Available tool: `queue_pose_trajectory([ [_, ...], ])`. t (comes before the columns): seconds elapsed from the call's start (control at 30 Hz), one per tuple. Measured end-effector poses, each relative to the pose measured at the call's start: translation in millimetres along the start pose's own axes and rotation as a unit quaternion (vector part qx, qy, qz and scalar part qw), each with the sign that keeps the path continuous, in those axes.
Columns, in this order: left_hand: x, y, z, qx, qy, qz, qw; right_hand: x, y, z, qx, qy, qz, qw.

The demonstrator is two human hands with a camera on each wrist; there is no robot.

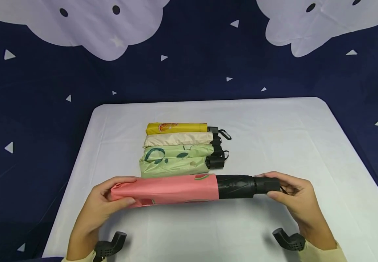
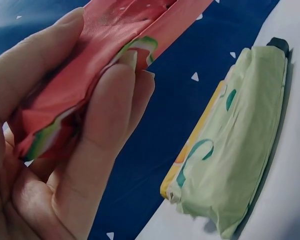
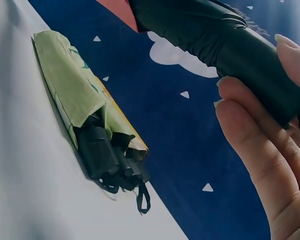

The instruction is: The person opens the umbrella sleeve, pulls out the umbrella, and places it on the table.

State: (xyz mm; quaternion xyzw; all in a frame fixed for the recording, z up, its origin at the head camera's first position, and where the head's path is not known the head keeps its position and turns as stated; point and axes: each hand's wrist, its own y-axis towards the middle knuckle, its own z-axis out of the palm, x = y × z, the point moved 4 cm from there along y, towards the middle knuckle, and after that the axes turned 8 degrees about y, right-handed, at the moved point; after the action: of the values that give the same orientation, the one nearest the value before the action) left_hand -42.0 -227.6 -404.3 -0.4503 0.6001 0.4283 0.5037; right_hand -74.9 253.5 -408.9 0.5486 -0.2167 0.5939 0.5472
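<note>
A folded umbrella (image 1: 176,189) with a pink watermelon-print cover lies crosswise between both hands, raised over the white table. My left hand (image 1: 99,205) pinches its pink left end between thumb and fingers; folded fabric with a green-and-white rind print (image 2: 55,132) shows there. At the other end, my right hand (image 1: 301,198) holds the black handle (image 1: 267,185) by thumb and fingertips. A wrinkled black section (image 1: 236,186) shows between cover and handle. Behind it lie a yellow umbrella (image 1: 189,127), a cream one (image 1: 179,139) and light green ones (image 1: 176,165), side by side.
The umbrellas rest on a white table (image 1: 274,123), their black handles and wrist loops (image 3: 144,200) pointing right. A dark blue cloth (image 1: 195,80) with clouds and triangles hangs behind. Black camera mounts (image 1: 108,247) are strapped to both wrists.
</note>
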Motion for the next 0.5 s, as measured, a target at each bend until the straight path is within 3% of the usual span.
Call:
queue_pose_trajectory([
  [0.17, 2.8, -5.3, -7.0, -0.004, 0.006, -0.013, 0.9999, 3.7, -2.0, -5.3, 0.002, 0.014, -0.011, 0.9998],
  [0.3, 3.6, -6.9, -10.8, 0.004, -0.013, 0.002, 0.9999, 6.2, -5.3, -9.8, 0.000, 0.031, -0.018, 0.9994],
  [0.5, 3.7, -6.1, -12.8, 0.007, -0.043, 0.025, 0.9988, 8.4, -9.2, -14.2, -0.021, 0.029, 0.007, 0.9993],
])
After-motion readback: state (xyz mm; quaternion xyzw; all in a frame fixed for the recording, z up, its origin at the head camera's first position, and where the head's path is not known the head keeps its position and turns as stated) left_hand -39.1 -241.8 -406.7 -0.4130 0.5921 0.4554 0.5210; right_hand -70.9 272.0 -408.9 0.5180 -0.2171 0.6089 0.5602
